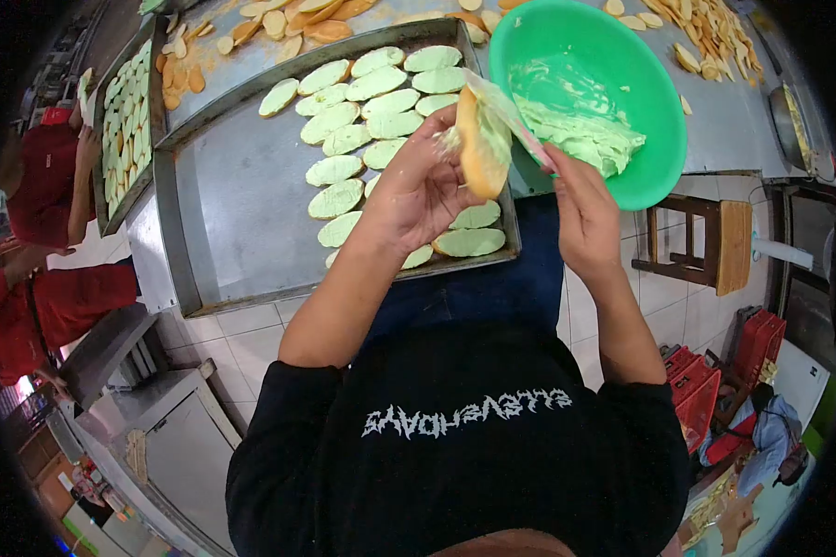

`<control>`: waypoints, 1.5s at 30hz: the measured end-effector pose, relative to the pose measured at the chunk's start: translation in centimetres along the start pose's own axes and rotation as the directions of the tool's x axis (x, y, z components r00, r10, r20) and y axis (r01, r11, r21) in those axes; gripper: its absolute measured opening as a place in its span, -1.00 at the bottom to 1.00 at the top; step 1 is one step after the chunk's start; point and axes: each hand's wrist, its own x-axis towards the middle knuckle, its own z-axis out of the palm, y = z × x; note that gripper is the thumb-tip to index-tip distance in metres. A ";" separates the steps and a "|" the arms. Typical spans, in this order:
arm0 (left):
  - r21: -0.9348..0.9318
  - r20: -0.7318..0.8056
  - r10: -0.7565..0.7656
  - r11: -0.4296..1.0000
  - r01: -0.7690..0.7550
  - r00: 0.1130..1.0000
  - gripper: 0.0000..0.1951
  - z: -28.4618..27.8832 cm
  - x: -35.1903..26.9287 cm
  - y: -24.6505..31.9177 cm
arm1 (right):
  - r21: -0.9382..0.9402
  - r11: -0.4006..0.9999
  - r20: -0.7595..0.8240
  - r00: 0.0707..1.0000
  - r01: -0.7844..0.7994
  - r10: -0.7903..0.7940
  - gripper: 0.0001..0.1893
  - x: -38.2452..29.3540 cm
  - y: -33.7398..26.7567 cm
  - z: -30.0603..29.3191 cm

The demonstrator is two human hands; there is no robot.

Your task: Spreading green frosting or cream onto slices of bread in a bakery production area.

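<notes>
My left hand (425, 184) holds an oval bread slice (484, 150) tilted on edge, its cut face partly covered with pale green cream. In my right hand (589, 209) is a spreading knife or spatula (526, 132) with a pinkish handle, its blade against the slice. Just right of them, a green plastic bowl (662, 139) holds a mound of pale green cream (592, 139). Under my left hand lies a large metal baking tray (181, 230), with rows of cream-coated bread slices (334, 198) on its right part.
Plain bread slices (327, 31) and crumbs lie on the metal table (209, 42) beyond the tray. More slices (703, 35) are piled at the far right. A second filled tray (101, 181) stands left, beside people in red. A wooden stool (731, 247) and red crates (759, 344) are at right.
</notes>
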 end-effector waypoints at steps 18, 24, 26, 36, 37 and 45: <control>-0.192 -0.279 0.077 0.972 -0.134 0.957 -0.56 -0.9 0.5 -0.6 | 0.072 0.997 0.174 0.984 0.019 -0.031 -0.68 -1.5 -1.2 -0.6; 0.145 -0.135 0.306 0.947 -0.287 0.942 -0.49 -0.7 -0.6 -0.5 | 0.517 0.734 0.182 0.894 -0.441 0.409 -0.61 -2.3 -1.6 0.3; 0.453 -0.021 0.438 0.805 -0.383 0.899 -0.39 -1.4 -0.6 -0.5 | 0.576 0.636 0.263 0.853 -0.514 0.451 -0.60 -2.5 -2.2 0.8; 0.979 -0.013 0.559 0.176 -0.104 0.829 -0.51 -3.2 -1.3 1.2 | 0.728 0.306 0.451 0.765 -0.613 0.459 -0.57 -1.9 -3.6 2.0; 0.959 -0.095 0.569 0.272 -0.078 0.817 -0.57 -3.6 -1.6 2.2 | 0.748 0.274 0.445 0.763 -0.605 0.469 -0.57 -1.8 -3.6 2.1; 0.795 -0.535 0.634 0.601 0.079 0.558 -0.72 -11.9 -5.1 14.3 | 0.727 0.293 0.459 0.757 -0.621 0.465 -0.57 -2.9 -2.4 2.4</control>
